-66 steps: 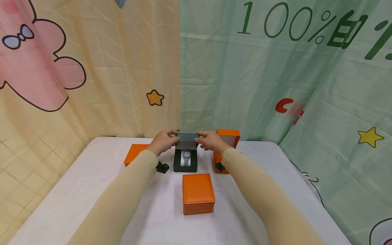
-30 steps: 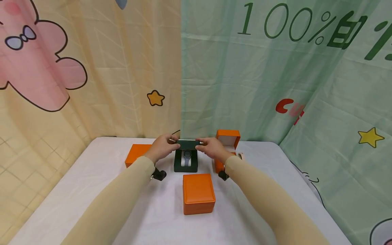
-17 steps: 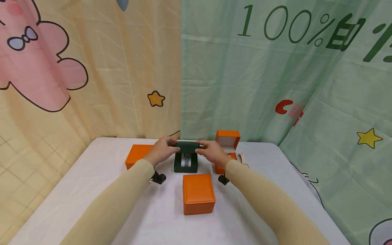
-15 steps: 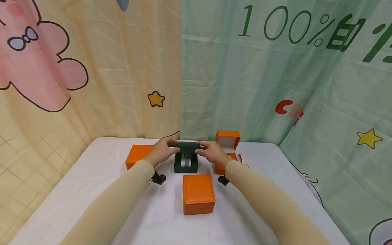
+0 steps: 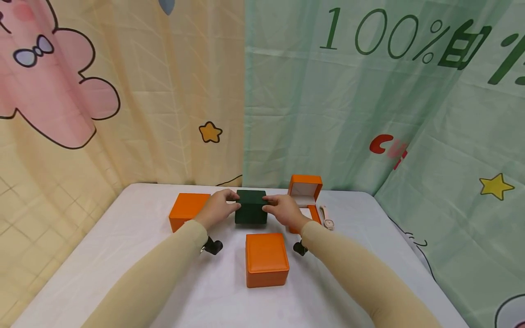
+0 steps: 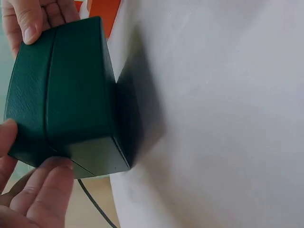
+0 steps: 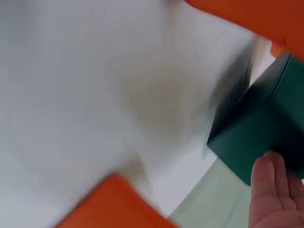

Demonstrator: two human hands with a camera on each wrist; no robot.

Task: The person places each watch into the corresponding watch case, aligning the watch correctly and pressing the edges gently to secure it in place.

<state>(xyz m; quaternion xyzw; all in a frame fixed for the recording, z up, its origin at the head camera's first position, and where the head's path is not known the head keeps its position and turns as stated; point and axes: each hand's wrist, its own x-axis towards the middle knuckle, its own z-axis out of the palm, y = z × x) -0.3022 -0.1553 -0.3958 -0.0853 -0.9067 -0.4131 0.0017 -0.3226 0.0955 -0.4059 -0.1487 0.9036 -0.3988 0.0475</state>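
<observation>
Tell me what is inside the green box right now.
Nothing inside shows: the green box is closed, lid down, so its contents are covered. The left hand and right hand hold its sides. It rests on the white table.

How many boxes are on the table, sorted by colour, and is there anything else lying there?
Orange boxes: 3, the closed orange box at the front, the closed orange box on the left, the open orange box
Green boxes: 1, the closed green box between the left hand and right hand
Watches: 1, the pale watch
Total: 5
</observation>
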